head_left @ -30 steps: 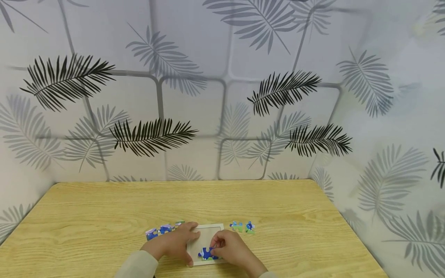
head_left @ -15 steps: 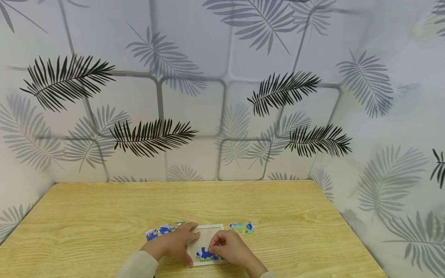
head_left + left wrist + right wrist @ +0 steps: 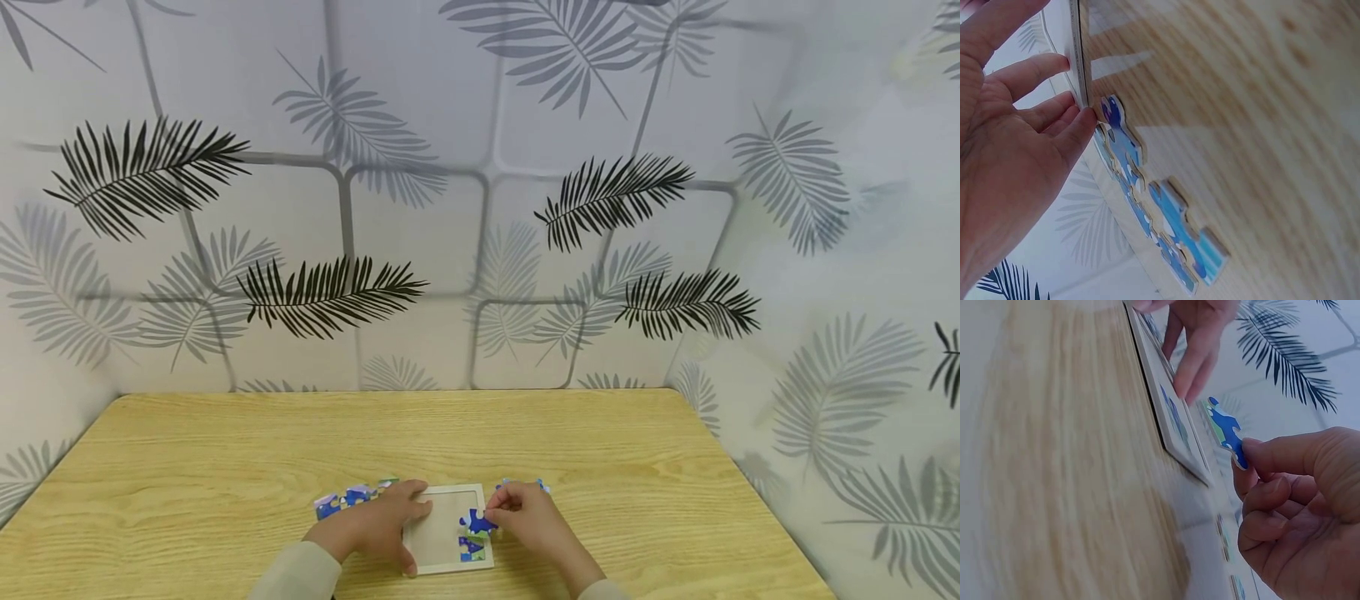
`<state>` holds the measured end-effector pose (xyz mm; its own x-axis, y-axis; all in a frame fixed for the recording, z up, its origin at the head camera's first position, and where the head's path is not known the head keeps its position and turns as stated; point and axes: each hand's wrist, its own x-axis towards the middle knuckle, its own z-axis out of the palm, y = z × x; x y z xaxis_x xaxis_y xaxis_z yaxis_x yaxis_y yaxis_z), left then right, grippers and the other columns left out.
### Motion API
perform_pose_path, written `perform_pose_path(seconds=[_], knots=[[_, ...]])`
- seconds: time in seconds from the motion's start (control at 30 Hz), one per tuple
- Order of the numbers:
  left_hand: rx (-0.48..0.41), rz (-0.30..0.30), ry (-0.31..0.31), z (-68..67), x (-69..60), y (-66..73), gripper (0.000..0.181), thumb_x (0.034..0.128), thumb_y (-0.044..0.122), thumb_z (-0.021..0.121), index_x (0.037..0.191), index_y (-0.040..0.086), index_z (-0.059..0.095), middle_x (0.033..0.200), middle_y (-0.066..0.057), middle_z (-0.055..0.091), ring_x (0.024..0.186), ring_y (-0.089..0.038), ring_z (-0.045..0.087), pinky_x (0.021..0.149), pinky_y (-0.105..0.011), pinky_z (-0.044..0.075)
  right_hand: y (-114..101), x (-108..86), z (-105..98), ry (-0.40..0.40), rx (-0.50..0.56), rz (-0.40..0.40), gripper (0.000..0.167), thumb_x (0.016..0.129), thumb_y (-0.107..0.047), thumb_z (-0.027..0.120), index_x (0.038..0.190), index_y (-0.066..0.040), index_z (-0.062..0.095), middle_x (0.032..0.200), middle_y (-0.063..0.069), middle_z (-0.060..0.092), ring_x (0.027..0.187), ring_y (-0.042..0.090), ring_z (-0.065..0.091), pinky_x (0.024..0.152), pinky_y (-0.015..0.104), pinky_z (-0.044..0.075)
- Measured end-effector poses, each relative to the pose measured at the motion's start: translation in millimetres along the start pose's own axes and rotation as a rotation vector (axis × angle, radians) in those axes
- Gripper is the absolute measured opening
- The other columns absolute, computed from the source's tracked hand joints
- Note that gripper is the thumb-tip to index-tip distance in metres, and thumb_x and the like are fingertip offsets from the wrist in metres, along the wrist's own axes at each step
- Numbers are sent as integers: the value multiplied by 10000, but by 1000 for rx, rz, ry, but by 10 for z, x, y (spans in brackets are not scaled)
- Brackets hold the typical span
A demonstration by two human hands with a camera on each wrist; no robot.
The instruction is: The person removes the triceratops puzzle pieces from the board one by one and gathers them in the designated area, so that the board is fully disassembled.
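My left hand point(image 3: 382, 521) is spread along the left side of a small pale puzzle tray point(image 3: 450, 570), thumb near its front corner. In the left wrist view the hand's fairly straight fingers point(image 3: 1041, 69) touch the tray's edge. Between thumb and fingertips my right hand point(image 3: 534, 523) pinches a blue jigsaw piece point(image 3: 474, 522) with green and white parts. The right wrist view has that jigsaw piece point(image 3: 1227, 431) raised off the tray, tilted. A purple and green jigsaw piece point(image 3: 471, 549) lies in the tray's front right corner.
Several loose jigsaw pieces point(image 3: 357, 495) lie left of the tray, partly behind the left hand. More jigsaw pieces point(image 3: 543, 486) are behind the right hand, mostly covered. The wooden table point(image 3: 225, 450) ends at a leaf-patterned wall point(image 3: 420, 333).
My right hand has moved right and away from me, lifting the blue jigsaw piece from the tray's front part. The corner piece now shows. The left hand has stayed put.
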<state>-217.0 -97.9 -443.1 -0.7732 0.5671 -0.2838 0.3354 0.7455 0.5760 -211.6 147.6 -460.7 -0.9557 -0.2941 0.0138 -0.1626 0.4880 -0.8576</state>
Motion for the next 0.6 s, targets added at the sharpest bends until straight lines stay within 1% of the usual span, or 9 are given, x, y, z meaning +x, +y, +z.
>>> perform_pose_path(seconds=[0.27,0.37,0.6], knots=[[1,14,-1,1,-3,0,798,686,201,838,1369,13,474,1507,-149,254,1392,-380,180,1086,-539,228,149,-2,-185,51,-20,55,79,839,-76,695,830,-14,647,753,-11,595,678,118,497,569,206,425],[-1,15,0,0,-5,0,801,683,201,839,1370,12,473,1507,-148,254,1392,-378,178,1086,-538,229,196,-9,-220,68,-32,53,77,830,-63,699,816,-10,645,747,-12,599,670,113,496,567,202,427],[-14,8,-2,-6,-8,3,804,685,201,838,1375,17,469,1509,-142,246,1394,-380,172,1083,-541,235,264,-6,-264,77,-61,65,65,820,-58,702,815,-19,651,742,-15,585,681,125,502,578,204,433]])
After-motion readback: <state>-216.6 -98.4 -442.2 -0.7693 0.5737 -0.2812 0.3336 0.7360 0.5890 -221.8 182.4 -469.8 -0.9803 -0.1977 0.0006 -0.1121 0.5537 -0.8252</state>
